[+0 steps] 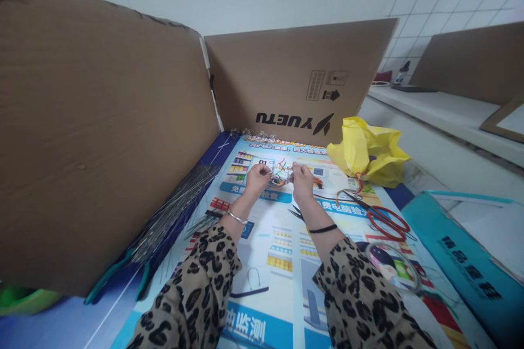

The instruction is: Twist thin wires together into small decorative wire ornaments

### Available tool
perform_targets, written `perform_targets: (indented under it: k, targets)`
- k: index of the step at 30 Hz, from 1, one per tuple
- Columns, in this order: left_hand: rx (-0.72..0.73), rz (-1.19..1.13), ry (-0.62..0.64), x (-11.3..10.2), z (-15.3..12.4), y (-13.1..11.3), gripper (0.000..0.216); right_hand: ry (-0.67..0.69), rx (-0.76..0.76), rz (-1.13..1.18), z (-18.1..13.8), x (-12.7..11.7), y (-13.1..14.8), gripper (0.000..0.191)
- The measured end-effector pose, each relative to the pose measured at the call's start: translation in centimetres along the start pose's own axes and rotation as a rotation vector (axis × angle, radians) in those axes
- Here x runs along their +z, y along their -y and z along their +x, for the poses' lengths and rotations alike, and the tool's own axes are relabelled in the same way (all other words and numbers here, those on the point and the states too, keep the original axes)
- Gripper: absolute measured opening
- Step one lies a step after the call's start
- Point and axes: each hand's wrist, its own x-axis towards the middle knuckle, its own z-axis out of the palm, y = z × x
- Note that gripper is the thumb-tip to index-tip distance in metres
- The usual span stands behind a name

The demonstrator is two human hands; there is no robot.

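Note:
My left hand (258,177) has its thumb and fingertips pinched together, over the printed sheet. Close on its right, my right hand (302,180) is also closed in a pinch. Between the two hands is a small tangle of thin coloured wires (280,174), with red and green strands and some silvery parts. Its ends run to the fingertips of both hands; the exact points of grip are too small to make out. Dark pointed tips of a tool (295,212) show beside my right wrist, which partly covers it.
Red-handled scissors (388,222) lie right, near coloured cords (355,188) and a crumpled yellow bag (368,150). Left are a bundle of metal wires (176,210) and green-handled pliers (110,278). Cardboard panels (278,76) stand behind and left. A teal box (462,256) sits right.

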Motion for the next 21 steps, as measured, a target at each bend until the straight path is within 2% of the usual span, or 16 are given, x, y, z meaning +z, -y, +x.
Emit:
perform_targets:
  k: [10,16,21]
  targets:
    - [0.113,0.092,0.006,-0.2,0.0,-0.9,0.011,-0.062,-0.002,-0.010,0.3,-0.7,1.0,0.032]
    - [0.190,0.120,0.049,-0.2,-0.2,-0.9,0.017,0.032,-0.024,-0.055,-0.4,-0.3,1.4,0.032]
    - [0.189,0.123,0.062,0.0,-0.3,-0.9,0.017,0.063,-0.008,-0.058,-0.8,0.1,1.3,0.032]
